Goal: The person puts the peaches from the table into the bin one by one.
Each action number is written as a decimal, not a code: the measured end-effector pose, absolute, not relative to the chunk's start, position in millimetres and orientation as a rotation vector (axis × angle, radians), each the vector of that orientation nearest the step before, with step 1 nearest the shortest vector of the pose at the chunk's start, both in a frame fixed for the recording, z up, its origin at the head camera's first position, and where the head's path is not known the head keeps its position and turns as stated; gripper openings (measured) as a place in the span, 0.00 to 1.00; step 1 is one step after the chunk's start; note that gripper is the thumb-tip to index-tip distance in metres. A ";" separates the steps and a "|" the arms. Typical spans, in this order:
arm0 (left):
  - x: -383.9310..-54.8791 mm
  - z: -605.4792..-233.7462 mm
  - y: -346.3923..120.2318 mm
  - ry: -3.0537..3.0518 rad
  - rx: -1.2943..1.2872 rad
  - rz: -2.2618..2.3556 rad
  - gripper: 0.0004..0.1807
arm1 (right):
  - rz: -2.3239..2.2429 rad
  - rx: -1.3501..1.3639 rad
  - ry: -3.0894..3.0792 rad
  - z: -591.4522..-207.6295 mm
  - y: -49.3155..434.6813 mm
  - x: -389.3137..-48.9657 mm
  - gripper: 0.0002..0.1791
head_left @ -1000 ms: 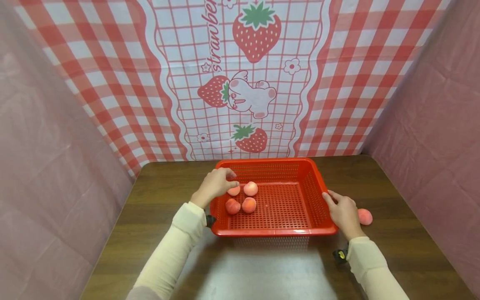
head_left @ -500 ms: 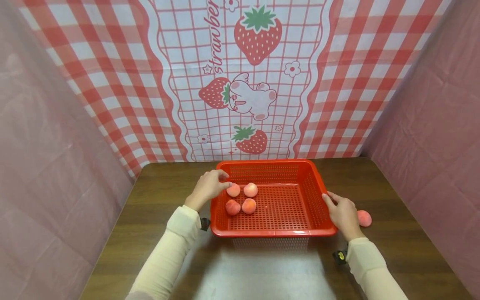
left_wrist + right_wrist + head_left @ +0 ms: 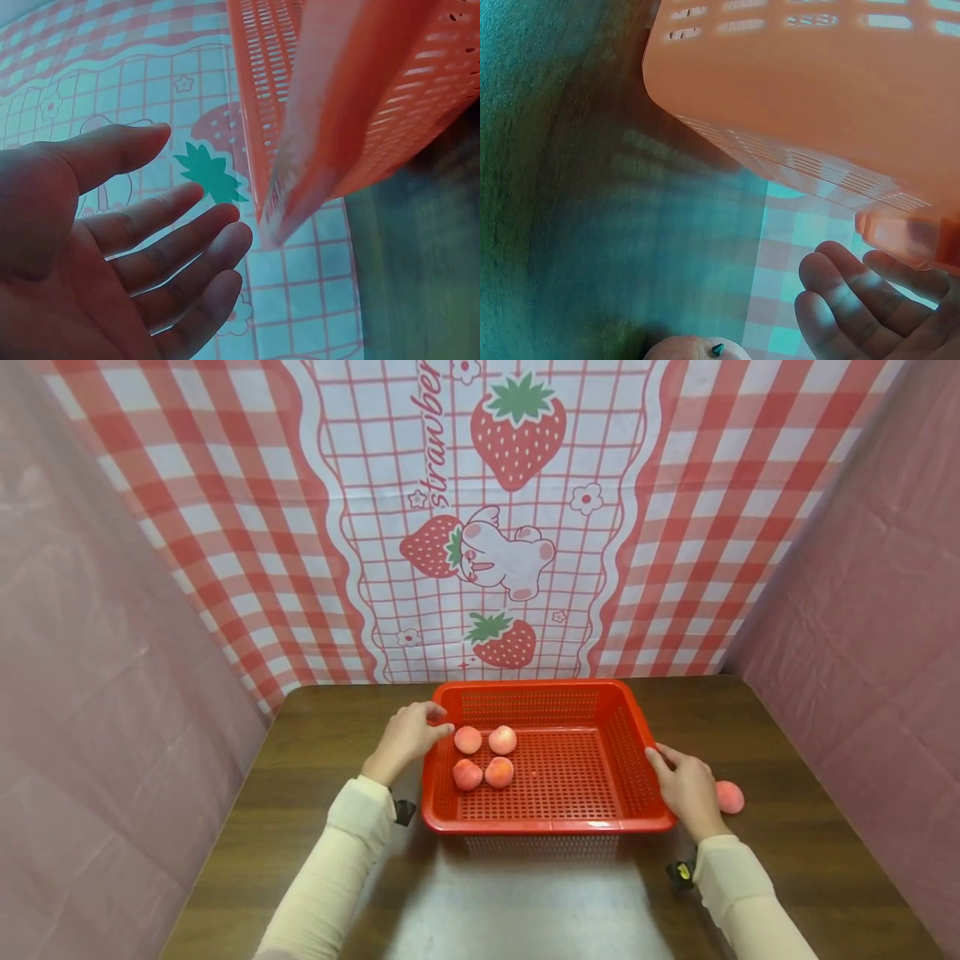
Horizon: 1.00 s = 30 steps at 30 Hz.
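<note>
A red plastic basket [image 3: 551, 826] with perforated walls stands on the table. Several peaches [image 3: 468, 775] lie in its left part, grouped close together. My left hand [image 3: 407, 737] hovers at the basket's left rim, thumb and fingers apart, holding nothing; in the left wrist view its fingers [image 3: 180, 262] are spread beside the basket wall. At the opposite end, my right hand [image 3: 686, 787] holds the right rim, thumb over it and fingers on the outer side. Just right of that hand a single peach [image 3: 730, 797] lies on the table, its stem end [image 3: 717, 349] visible in the right wrist view.
The brown wooden table [image 3: 300, 827] reaches back to a strawberry-printed checked cloth [image 3: 495, 552]. Pink cloth walls [image 3: 112, 693] rise along both sides. A bright reflection lies on the tabletop in front of the basket.
My left hand has drawn back leftward from over the far-left peach to outside the basket's rim, uncovering that peach. My right hand stays at the right rim.
</note>
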<state>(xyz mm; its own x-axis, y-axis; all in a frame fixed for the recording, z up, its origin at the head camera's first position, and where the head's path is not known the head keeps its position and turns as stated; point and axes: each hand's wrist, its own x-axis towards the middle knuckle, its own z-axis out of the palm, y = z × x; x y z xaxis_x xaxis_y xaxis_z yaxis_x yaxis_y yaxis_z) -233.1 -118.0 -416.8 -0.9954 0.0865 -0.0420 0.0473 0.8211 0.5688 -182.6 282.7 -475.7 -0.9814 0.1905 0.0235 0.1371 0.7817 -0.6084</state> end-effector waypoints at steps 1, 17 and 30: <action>-232.8 -417.4 -118.6 2.934 0.100 0.923 0.21 | 0.976 -0.265 -2.886 -475.7 282.8 -182.6 0.34; -234.1 -429.5 -133.4 2.930 0.000 1.010 0.23 | 0.970 -0.267 -2.876 -473.9 281.4 -182.5 0.34; -232.2 -445.5 -140.5 2.924 -0.057 1.005 0.28 | 0.974 -0.269 -2.877 -475.7 282.0 -182.0 0.33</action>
